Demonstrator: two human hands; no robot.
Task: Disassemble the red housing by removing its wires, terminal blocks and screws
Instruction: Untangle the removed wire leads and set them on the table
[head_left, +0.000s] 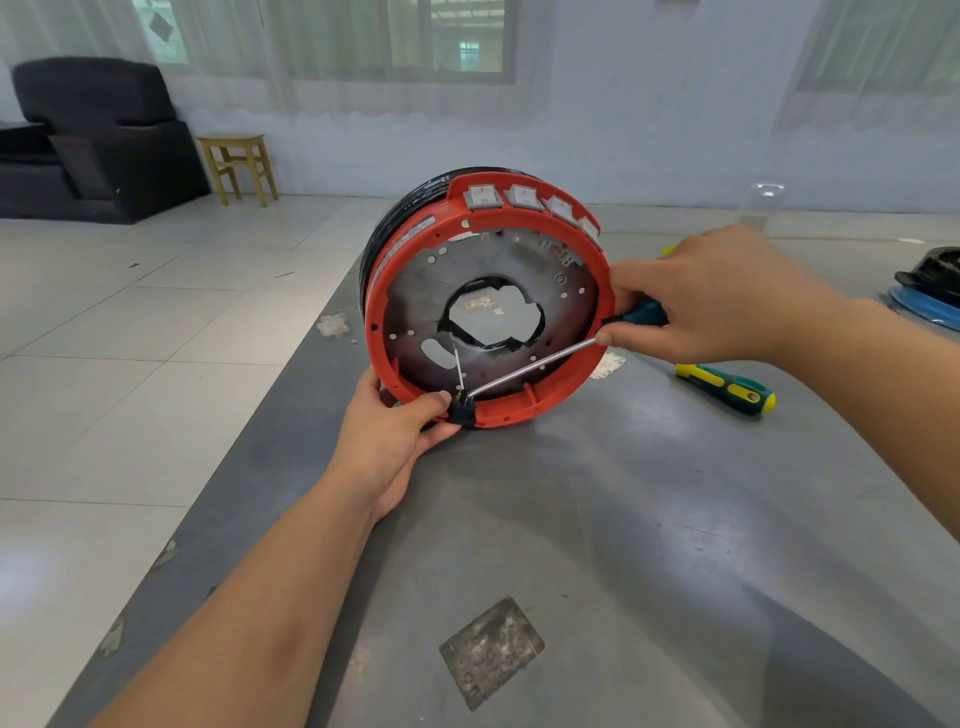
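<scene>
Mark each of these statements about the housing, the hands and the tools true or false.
1. The right hand holds a screwdriver. True.
2. The housing lies flat on the table. False: it stands on its edge.
3. The left hand steadies the housing's lower rim, thumb on a black block. True.
4. A hammer lies right of the housing. False: a second screwdriver lies there.
5. The screwdriver tip points at the grey switches on top. False: it reaches the black block.

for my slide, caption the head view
Left hand steadies red housing while right hand works screwdriver at its rim.
</scene>
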